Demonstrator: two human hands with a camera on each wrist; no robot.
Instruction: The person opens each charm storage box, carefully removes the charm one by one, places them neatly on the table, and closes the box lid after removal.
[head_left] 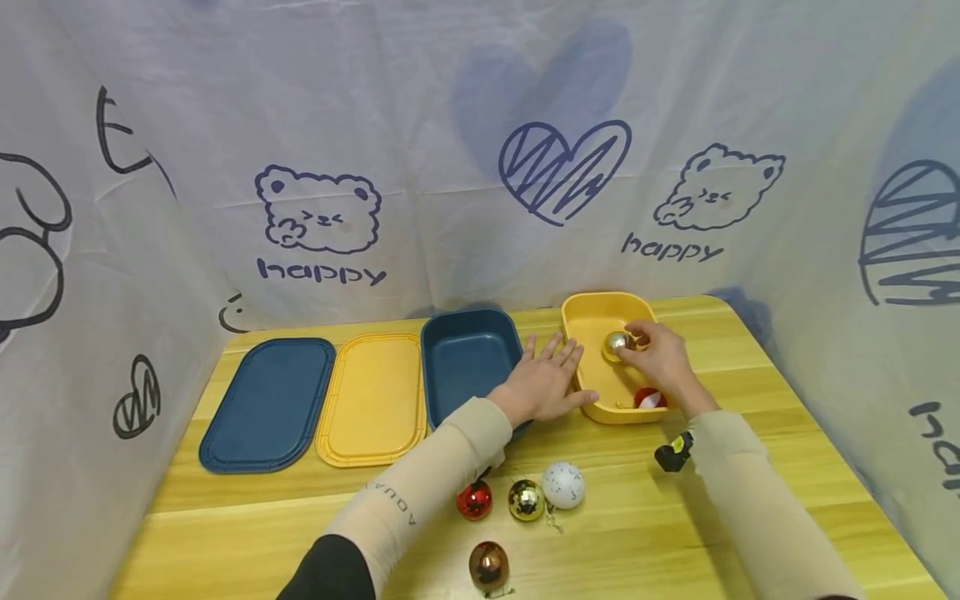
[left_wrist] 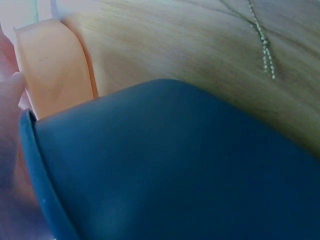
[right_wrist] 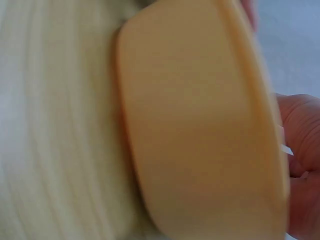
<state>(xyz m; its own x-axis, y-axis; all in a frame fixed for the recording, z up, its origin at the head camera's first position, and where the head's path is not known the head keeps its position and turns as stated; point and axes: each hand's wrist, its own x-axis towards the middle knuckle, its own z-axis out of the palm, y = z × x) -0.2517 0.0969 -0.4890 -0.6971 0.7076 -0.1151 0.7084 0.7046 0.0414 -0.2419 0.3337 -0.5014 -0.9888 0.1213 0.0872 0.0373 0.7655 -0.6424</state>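
In the head view my right hand (head_left: pixel 663 360) reaches into the yellow box (head_left: pixel 592 321) and pinches a shiny gold bauble (head_left: pixel 618 345) between thumb and fingers. A red-and-white bauble (head_left: pixel 649 399) lies in the near end of that box. My left hand (head_left: pixel 542 385) is spread with straight fingers, over the blue box's right rim and at the yellow box's left wall. The blue box (head_left: pixel 468 354) shows a bare floor. In the right wrist view the yellow box wall (right_wrist: pixel 195 120) hides most of the right hand (right_wrist: pixel 302 160).
A blue lid (head_left: pixel 270 404) and a yellow lid (head_left: pixel 372 400) lie flat at the left. Nearer me sit a red bauble (head_left: pixel 474 501), a gold bauble (head_left: pixel 526 500), a white speckled bauble (head_left: pixel 563 485) and a brown bauble (head_left: pixel 489 566). A printed curtain (head_left: pixel 442 233) stands behind the table.
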